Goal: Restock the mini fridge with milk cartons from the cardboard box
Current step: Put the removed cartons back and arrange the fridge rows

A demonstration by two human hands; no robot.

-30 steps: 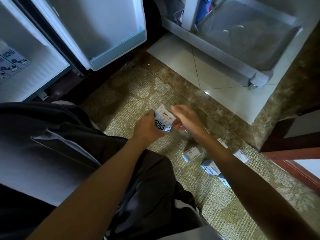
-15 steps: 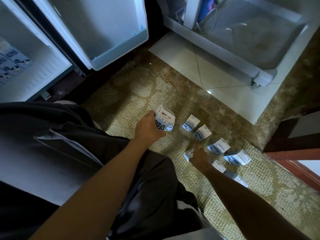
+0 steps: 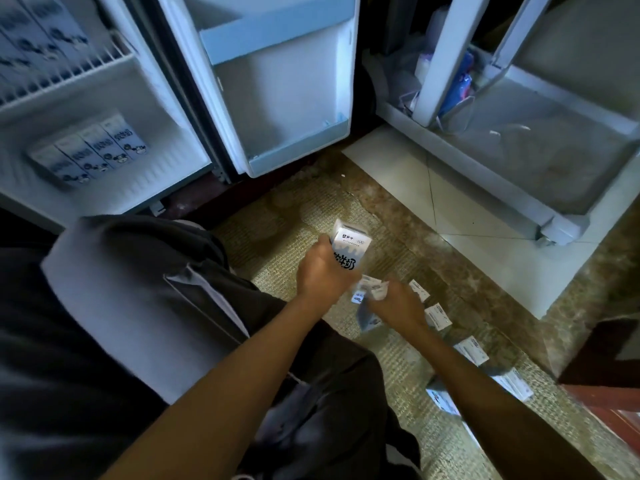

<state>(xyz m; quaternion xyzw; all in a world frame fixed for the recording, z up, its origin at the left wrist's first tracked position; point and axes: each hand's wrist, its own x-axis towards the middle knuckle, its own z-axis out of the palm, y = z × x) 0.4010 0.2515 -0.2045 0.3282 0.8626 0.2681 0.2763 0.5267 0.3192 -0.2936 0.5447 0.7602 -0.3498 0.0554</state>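
Observation:
My left hand [image 3: 320, 273] grips a white milk carton [image 3: 349, 247] with black lettering, held upright above the mat. Just to its right, my right hand [image 3: 398, 306] holds another small carton [image 3: 369, 294], blurred by motion, close beside the left hand. Several more cartons [image 3: 470, 349] lie scattered on the woven mat to the right. The mini fridge [image 3: 104, 188] stands open at the upper left, with a row of cartons [image 3: 93, 154] on its floor and more on the wire shelf [image 3: 45, 39] above. No cardboard box is in view.
The fridge door [image 3: 277, 98] hangs open toward me with bare door shelves. A white rack [image 3: 519, 150] holding bags stands on the tiles at the right. A dark wooden furniture edge [image 3: 602, 368] is at the far right. My knee fills the lower left.
My right hand has picked a carton off the mat and brought it up beside the left hand. My view has tilted up, so the fridge interior now shows.

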